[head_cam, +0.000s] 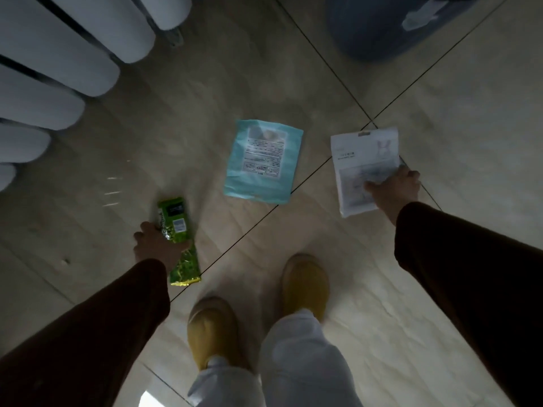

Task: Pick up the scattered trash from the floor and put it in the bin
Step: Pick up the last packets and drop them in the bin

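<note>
My left hand (157, 245) grips a green snack wrapper (176, 230) around its middle, low over the tiled floor at the left. My right hand (393, 189) pinches the lower right corner of a white flat package (358, 160) with a pale rabbit print, at the right. Between the two, a light blue plastic pouch (263, 163) with a white label lies flat on the floor, untouched. The blue-grey bin (382, 27) stands at the top right, blurred, only its lower wall showing.
White radiator columns (58, 54) fill the upper left. My two feet in yellow shoes (305, 283) stand just below the blue pouch. Dark grout lines cross the beige floor tiles (382, 333).
</note>
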`<action>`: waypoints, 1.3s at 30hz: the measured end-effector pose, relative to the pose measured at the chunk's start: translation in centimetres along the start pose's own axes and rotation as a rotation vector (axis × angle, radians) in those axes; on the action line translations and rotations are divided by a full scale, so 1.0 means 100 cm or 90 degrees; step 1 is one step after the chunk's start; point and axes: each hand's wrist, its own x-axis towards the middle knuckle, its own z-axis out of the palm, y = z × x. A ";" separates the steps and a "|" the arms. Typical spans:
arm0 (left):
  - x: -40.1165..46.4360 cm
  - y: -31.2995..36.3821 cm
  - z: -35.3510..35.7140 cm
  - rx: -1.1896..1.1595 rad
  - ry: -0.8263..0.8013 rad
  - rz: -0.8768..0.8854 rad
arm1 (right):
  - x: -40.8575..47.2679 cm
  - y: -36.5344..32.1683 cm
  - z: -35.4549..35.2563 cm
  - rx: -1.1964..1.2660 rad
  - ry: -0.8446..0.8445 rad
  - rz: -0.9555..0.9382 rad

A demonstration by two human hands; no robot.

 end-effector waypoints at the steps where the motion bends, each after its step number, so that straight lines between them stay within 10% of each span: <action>1: 0.003 0.000 0.005 -0.017 0.012 0.009 | 0.003 0.000 0.005 0.007 0.005 0.020; 12: -0.038 0.077 -0.025 -0.085 -0.018 0.309 | -0.051 -0.016 -0.009 0.208 -0.052 0.114; 19: -0.036 0.170 -0.034 0.041 0.006 0.413 | -0.070 -0.045 -0.015 0.127 -0.001 -0.137; 28: 0.003 0.191 0.012 0.116 0.080 0.386 | -0.036 -0.083 0.027 0.075 0.018 -0.083; 39: -0.069 0.173 -0.031 -0.175 -0.074 0.266 | -0.102 -0.042 -0.027 0.500 -0.118 0.047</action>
